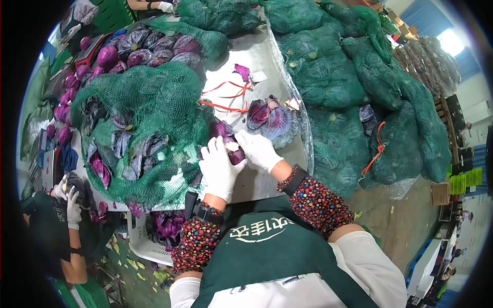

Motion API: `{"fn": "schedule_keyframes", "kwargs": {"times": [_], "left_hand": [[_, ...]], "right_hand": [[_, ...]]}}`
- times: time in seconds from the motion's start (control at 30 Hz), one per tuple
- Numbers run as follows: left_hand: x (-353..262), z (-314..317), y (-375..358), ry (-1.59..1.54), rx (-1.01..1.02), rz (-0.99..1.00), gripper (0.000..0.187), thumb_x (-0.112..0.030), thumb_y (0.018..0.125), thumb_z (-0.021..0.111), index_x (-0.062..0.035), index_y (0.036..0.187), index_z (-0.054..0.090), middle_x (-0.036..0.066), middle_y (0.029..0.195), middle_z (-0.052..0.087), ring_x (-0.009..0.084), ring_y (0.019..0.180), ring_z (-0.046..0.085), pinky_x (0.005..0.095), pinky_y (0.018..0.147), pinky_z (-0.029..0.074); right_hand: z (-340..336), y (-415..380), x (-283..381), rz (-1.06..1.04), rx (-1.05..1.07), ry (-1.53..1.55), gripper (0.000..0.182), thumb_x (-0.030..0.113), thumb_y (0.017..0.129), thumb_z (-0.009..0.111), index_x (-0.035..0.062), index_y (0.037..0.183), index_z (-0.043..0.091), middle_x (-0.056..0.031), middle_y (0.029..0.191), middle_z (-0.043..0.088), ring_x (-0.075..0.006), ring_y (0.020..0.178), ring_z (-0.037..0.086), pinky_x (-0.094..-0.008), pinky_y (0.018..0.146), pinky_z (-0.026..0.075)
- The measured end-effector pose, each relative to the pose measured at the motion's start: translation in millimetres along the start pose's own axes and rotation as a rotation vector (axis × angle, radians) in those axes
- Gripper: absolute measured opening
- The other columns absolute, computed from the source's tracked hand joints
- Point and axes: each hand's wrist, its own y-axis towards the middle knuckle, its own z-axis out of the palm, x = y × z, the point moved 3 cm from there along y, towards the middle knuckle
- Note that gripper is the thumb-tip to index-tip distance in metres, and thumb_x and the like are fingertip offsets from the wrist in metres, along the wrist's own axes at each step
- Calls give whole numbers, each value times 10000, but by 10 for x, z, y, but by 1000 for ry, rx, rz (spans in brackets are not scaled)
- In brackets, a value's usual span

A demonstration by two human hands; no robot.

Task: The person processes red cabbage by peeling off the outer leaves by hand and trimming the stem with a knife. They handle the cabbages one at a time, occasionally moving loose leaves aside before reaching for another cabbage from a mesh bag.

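Note:
My left hand (219, 168), in a white glove, is closed on a red cabbage (235, 155) at the metal table's (257, 180) near edge. My right hand (258, 150), also gloved, has its fingers closed at the cabbage's upper right; a thin dark tool, perhaps a knife, shows at its fingertips. Loose purple outer leaves (272, 119) lie just beyond my right hand. To the left, an open green net (154, 97) holds dark leaves. Red ties (228, 92) and a small purple leaf (241, 72) lie farther back on the table.
Filled green net sacks (328, 77) line the right side. Red cabbages (138, 49) are heaped at the back left. A white crate (141, 236) with purple leaves stands below the table edge. A co-worker (51, 231) with gloved hands is at the left.

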Motion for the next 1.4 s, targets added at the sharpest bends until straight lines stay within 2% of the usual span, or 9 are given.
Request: {"fn": "schedule_keyframes", "kwargs": {"times": [0.2,0.27,0.37,0.7,0.8,0.87,1.0,1.23,1.4], "left_hand": [[146,-27,5,-88,-100,31,868,-384,563,874,-20,1252,494,127,1218,528,324,1064,523,423,805,518],[139,-16,18,-75,-97,11,865,-391,567,872,-14,1248,495,135,1207,529,324,1059,523,421,813,517],[101,8,11,-61,-109,1,844,-383,570,870,-13,1236,507,126,1181,546,310,1060,521,399,864,491],[433,-84,-1035,-213,-229,23,983,-250,514,933,-34,1322,416,186,1289,447,380,1210,451,450,1047,396],[488,-293,-739,-292,-26,-103,1015,-268,554,909,-80,1402,384,190,1313,403,381,1224,444,442,1020,427],[418,-325,-520,-255,46,-77,1030,-259,557,905,-79,1426,381,193,1321,402,379,1225,445,440,1033,413],[339,-367,-470,-220,100,19,1042,-232,541,905,-89,1433,386,185,1357,429,377,1232,446,436,1053,392],[214,-348,-561,-205,142,119,978,-130,515,891,-83,1373,425,138,1383,454,387,1257,431,448,1094,368],[150,-294,-508,-197,75,76,981,-150,551,887,-50,1402,410,182,1362,479,369,1265,439,453,1086,342]], "right_hand": [[134,147,41,-43,-34,-106,455,167,873,526,65,1317,519,-102,1242,582,-254,1101,603,-358,875,518],[192,180,2,-104,-286,-112,328,182,898,543,117,1217,584,-102,983,655,-273,729,670,-394,580,535],[318,236,-67,-37,-326,-46,312,190,902,539,119,1203,583,-100,928,657,-274,710,667,-388,570,531],[794,-92,-770,455,46,278,399,409,1010,357,87,1151,546,-225,826,672,-418,804,667,-510,734,527],[312,-29,-387,425,-33,551,550,549,928,502,60,1180,520,-224,839,668,-392,844,668,-495,731,520],[-202,24,228,289,160,566,821,611,797,657,41,1354,460,-244,1202,615,-410,1087,609,-449,948,470],[291,277,80,322,-12,832,446,433,797,694,69,1052,652,-160,927,697,-335,882,673,-431,774,531],[861,179,-236,519,-148,497,435,356,831,675,61,1137,581,-205,989,686,-402,921,653,-479,798,524],[438,-268,126,514,5,892,491,414,825,716,-56,949,643,-137,670,664,-172,521,613,-320,487,481]]}}
